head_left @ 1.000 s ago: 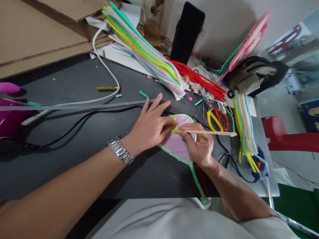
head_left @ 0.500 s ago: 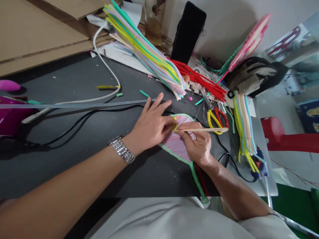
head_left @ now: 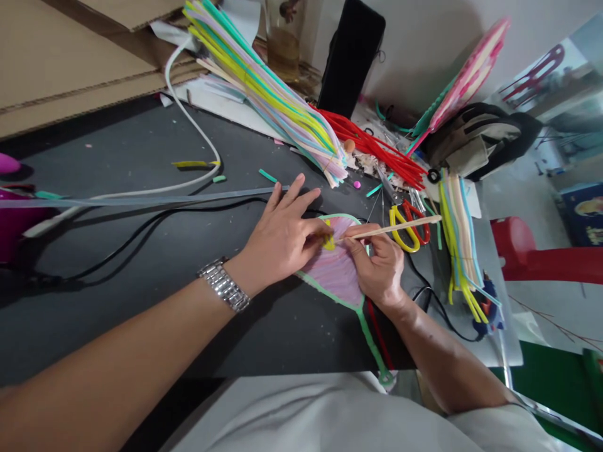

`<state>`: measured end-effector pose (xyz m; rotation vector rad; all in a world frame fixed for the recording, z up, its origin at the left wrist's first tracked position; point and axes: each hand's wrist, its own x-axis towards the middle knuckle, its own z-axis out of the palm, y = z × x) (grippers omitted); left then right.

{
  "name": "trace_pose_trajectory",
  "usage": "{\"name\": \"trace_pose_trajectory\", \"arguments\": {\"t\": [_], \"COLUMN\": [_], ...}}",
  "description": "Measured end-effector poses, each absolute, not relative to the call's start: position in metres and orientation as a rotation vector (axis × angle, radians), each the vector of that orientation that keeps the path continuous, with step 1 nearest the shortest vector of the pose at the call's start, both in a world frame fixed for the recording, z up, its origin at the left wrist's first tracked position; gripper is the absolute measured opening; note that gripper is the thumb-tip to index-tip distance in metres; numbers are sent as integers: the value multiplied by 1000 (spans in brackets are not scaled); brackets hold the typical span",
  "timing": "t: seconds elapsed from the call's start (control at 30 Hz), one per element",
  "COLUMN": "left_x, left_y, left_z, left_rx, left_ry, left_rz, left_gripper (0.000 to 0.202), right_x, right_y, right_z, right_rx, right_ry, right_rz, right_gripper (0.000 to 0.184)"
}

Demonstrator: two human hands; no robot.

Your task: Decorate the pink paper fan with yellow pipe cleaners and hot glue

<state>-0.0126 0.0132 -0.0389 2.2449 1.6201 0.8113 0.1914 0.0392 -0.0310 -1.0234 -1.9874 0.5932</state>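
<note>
A pink-and-lilac fan-shaped piece (head_left: 325,273) with a mint-green fuzzy border and stem lies on the dark table under both hands. My left hand (head_left: 282,235) has thumb and index finger closed at a small yellow pipe cleaner shape (head_left: 329,241) on its upper part, the other fingers spread. My right hand (head_left: 379,260) pinches a cream pipe cleaner (head_left: 400,226), its near end close to the yellow shape and its far end sticking out to the right. Whether that near end touches the yellow shape is hard to see.
Pipe cleaner bundles lie behind, multicoloured (head_left: 268,94) and red (head_left: 372,147), with another bundle (head_left: 459,232) at right. Yellow-handled scissors (head_left: 404,232) rest near my right hand. A black cable (head_left: 155,220) and white cable (head_left: 198,125) cross the left side. A glue gun (head_left: 490,307) is at the right edge.
The far end of the cream pipe cleaner has swung upward, so it slants now. My right hand has shifted slightly right, showing more of the yellow shape. My left hand keeps its pinch.
</note>
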Motion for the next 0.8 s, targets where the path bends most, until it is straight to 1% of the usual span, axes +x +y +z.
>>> {"name": "trace_pose_trajectory", "arguments": {"t": [0.3,0.5,0.8], "left_x": [-13,-12,-11], "left_y": [13,12,12], "left_z": [-42,-40,-40], "left_rx": [2270,2258,2245], "left_ry": [1614,1615,1617], "left_rz": [812,826,838], "left_gripper": [24,25,24], "right_x": [192,193,194], "right_y": [42,38,36], "right_z": [-41,-40,-39], "right_rx": [-979,-1016,-1067], "right_ry": [-2020,-1938,-1967], "right_rz": [669,618,633], "right_gripper": [9,7,8]}}
